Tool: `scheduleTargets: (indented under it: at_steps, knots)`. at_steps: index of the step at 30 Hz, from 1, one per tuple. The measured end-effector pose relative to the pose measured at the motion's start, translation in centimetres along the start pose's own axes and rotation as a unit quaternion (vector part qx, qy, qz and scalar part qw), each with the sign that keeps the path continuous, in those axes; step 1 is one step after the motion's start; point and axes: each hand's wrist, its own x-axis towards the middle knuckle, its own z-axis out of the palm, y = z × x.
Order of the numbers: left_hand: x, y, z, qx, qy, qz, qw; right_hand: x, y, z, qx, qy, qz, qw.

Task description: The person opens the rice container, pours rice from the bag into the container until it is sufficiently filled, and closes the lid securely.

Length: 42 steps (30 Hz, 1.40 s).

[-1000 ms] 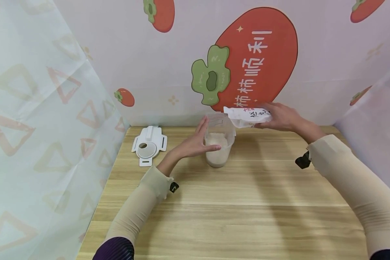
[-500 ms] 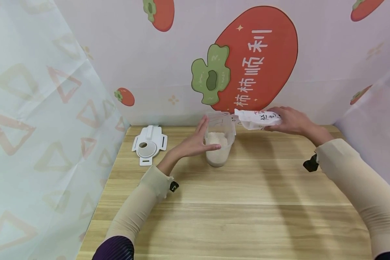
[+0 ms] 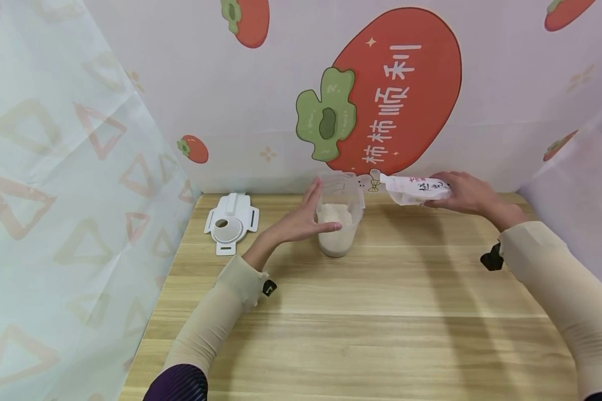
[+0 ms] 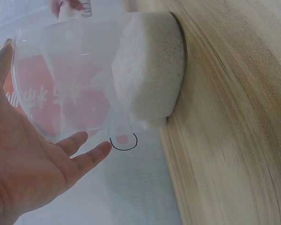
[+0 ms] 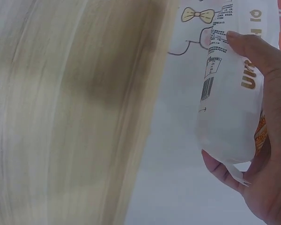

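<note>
Since the earlier frames the white bag (image 3: 415,189) has been drawn away to the right of the clear container (image 3: 338,214), and the right hand (image 3: 464,193) that carries it has been lowered toward the back right of the worktop (image 3: 361,312). The container is not shifted; it stands upright near the back middle of the worktop, about half filled with white grains. It is steadied by the left hand (image 3: 301,220), whose fingers (image 4: 77,143) are held straight and spread against its side, the thumb across the front. The bag is gripped by the right hand, its fingers (image 5: 253,49) curled over the top and the thumb beneath, with the bag lying nearly level above the worktop.

To do this step well, the bag's mouth is best kept level or raised while it is moved off, so that leftover grains are not spilled, and the container is best kept braced. A white lid (image 3: 229,224) with a round opening lies flat well to the left.

Whether the bag is emptied cannot be told; its mouth is not clearly shown, and its print is too small to be read.
</note>
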Motion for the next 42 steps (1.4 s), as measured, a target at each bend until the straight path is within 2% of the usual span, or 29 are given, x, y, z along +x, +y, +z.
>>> scheduleTargets:
  at_steps: [6,17,31,42]
  knots:
    - [0.0,0.0,-0.1,0.001,-0.001,0.001,1.0000,-0.6,1.3,0.7,-0.006,-0.019,0.014,1.000]
    - [-0.2,0.2,-0.2,-0.006,-0.004,-0.003,1.0000,-1.7,3.6,1.8,-0.011,0.001,0.004,1.000]
    - [-0.2,0.3,-0.2,-0.003,-0.003,-0.007,1.0000,-2.9,5.9,2.7,-0.026,-0.015,0.015,0.999]
    - [-0.1,0.1,-0.1,-0.003,-0.002,-0.004,1.0000,-3.8,7.8,3.4,-0.032,-0.008,0.024,0.999]
